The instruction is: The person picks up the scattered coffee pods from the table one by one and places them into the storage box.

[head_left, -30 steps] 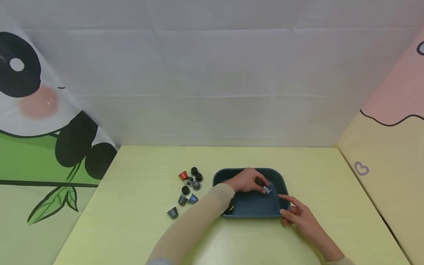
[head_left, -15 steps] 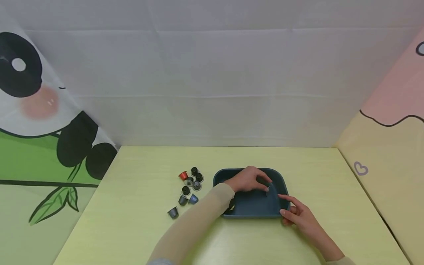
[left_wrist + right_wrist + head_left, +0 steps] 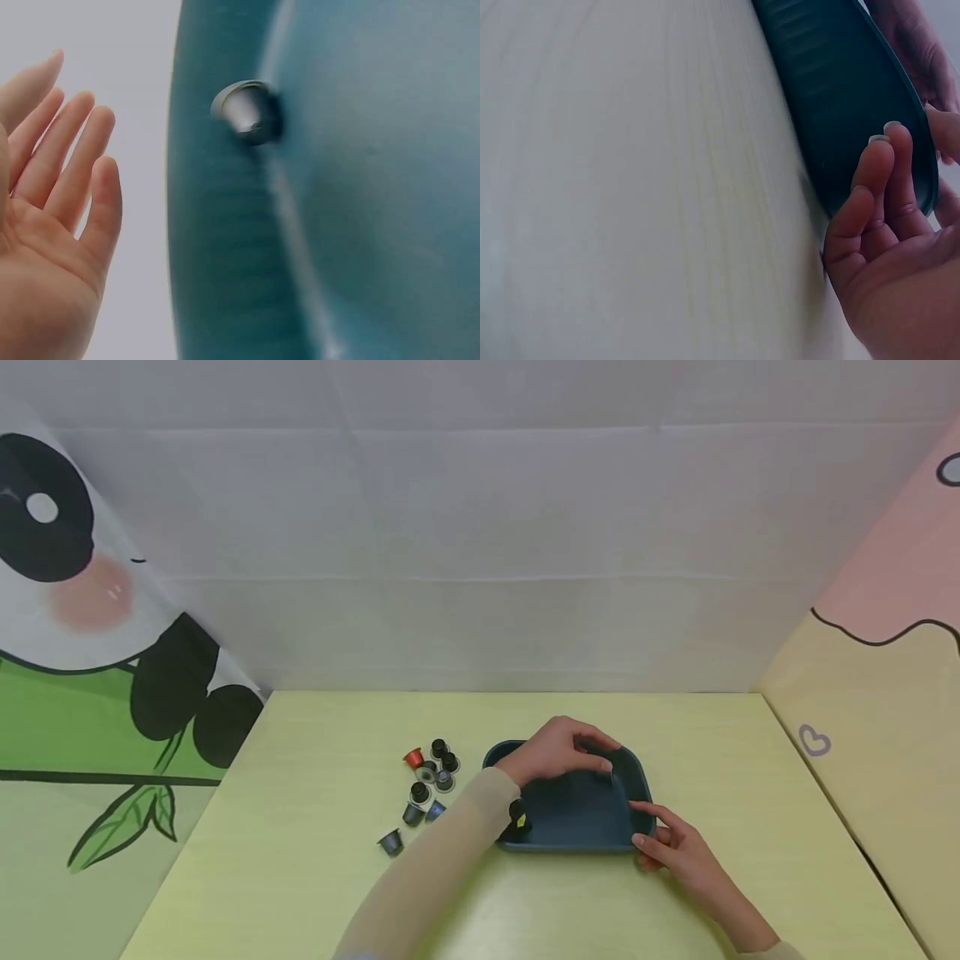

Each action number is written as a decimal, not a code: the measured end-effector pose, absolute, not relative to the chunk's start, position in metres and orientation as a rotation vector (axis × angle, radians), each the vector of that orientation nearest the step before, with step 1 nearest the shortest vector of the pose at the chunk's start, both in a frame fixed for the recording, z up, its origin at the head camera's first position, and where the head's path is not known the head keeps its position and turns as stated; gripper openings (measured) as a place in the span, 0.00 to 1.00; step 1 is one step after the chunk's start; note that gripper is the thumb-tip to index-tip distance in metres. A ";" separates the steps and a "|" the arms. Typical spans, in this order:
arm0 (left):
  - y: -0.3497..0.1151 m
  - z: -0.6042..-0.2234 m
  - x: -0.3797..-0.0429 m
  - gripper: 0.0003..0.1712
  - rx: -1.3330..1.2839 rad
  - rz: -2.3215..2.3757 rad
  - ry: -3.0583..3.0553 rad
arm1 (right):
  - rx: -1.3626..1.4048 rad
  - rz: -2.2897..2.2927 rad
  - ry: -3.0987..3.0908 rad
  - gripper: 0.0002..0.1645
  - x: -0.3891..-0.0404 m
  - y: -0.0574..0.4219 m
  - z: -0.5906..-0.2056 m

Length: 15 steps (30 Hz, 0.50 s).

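My left hand is over the far part of a dark teal tray, its fingers extended and holding nothing. In the left wrist view the left hand shows its palm and loosely spread fingers. A silvery coffee capsule, somewhat blurred, lies in the tray at its side wall, apart from that hand. At the tray's right end my right hand grips the rim. The right wrist view shows the right hand's curled fingers against the tray's outer wall. The head view does not show the capsule inside the tray.
Several coffee capsules lie on the yellow table left of the tray: a red one, a blue one, a black one and a grey one nearest the front. A pale wall stands behind the table.
One second ago my left fingers held a silvery capsule inside the tray. They have let go, and the hand has moved up toward the far rim. The right hand stays on the tray.
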<state>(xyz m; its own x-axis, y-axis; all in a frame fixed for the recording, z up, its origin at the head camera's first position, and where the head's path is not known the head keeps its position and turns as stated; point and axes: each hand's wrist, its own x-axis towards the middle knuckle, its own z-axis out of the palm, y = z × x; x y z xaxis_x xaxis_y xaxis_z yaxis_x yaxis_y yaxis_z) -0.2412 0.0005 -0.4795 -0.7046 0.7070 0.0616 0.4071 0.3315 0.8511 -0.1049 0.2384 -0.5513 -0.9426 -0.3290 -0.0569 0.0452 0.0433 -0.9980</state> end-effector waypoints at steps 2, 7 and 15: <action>-0.004 -0.472 -0.240 0.20 0.986 1.391 2.245 | -0.295 -1.988 2.034 0.30 -0.105 0.239 -0.552; -0.016 -0.457 -0.234 0.20 0.968 1.523 2.193 | -0.294 -1.995 2.030 0.29 -0.105 0.240 -0.551; -0.044 -0.444 -0.221 0.21 0.960 1.596 2.240 | -0.282 -1.990 2.046 0.31 -0.106 0.240 -0.552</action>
